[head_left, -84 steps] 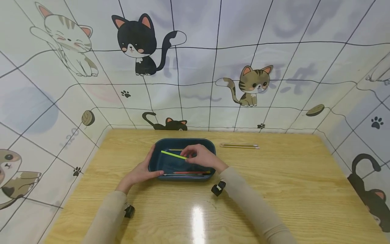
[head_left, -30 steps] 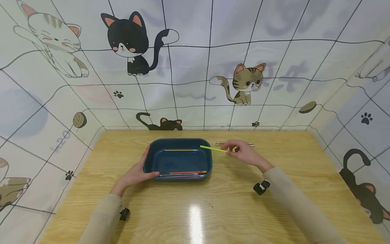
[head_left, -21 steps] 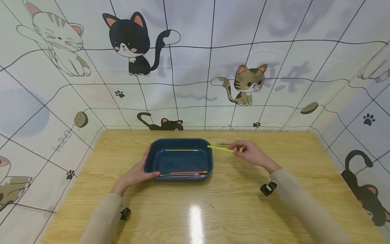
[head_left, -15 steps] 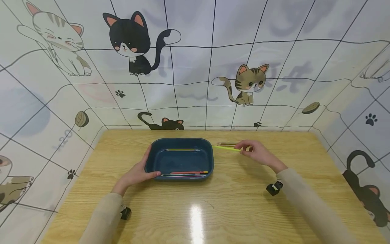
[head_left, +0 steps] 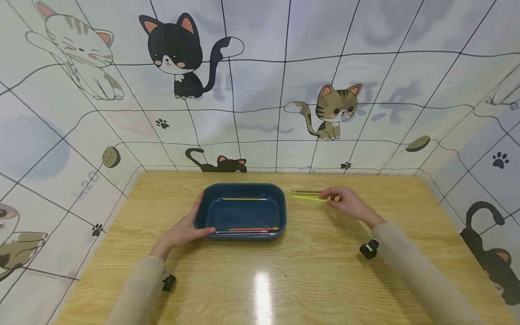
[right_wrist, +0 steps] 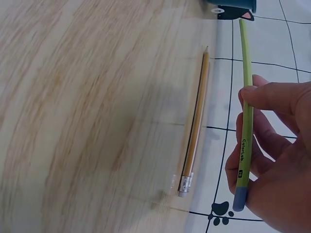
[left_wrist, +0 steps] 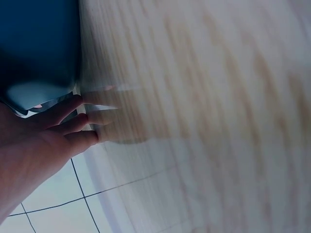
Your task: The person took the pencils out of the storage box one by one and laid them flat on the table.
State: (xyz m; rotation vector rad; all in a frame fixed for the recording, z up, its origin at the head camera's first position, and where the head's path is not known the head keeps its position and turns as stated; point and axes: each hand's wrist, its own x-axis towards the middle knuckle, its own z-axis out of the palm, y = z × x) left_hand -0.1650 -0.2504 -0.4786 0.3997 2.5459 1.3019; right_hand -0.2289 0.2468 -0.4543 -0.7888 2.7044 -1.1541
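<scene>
My right hand (head_left: 348,205) pinches a yellow-green pencil (right_wrist: 247,121) between thumb and fingers, just above the table right of a dark blue tray (head_left: 243,185). Its grey end is toward my palm, and its other end points left at the tray. Gold pencils (right_wrist: 197,121) with white erasers lie close beside it on the table, partly hidden by the hand in the head view. At the tray's left side, my left hand (head_left: 186,232) grips it, thumb at the front left corner and fingers along the outer wall. In the left wrist view, these fingers (left_wrist: 73,125) reach low against the tabletop.
Inside the tray, a yellow pencil (head_left: 243,199) lies near the back. A red pencil (head_left: 252,229) and darker pencils (head_left: 243,233) lie along the front wall. Behind the wooden table (head_left: 227,280) hangs a cat-patterned cloth (head_left: 260,90).
My right hand has lifted the yellow-green pencil out over the tray, carried it right and lowered it beside the gold pencils. The left hand has stayed on the tray.
</scene>
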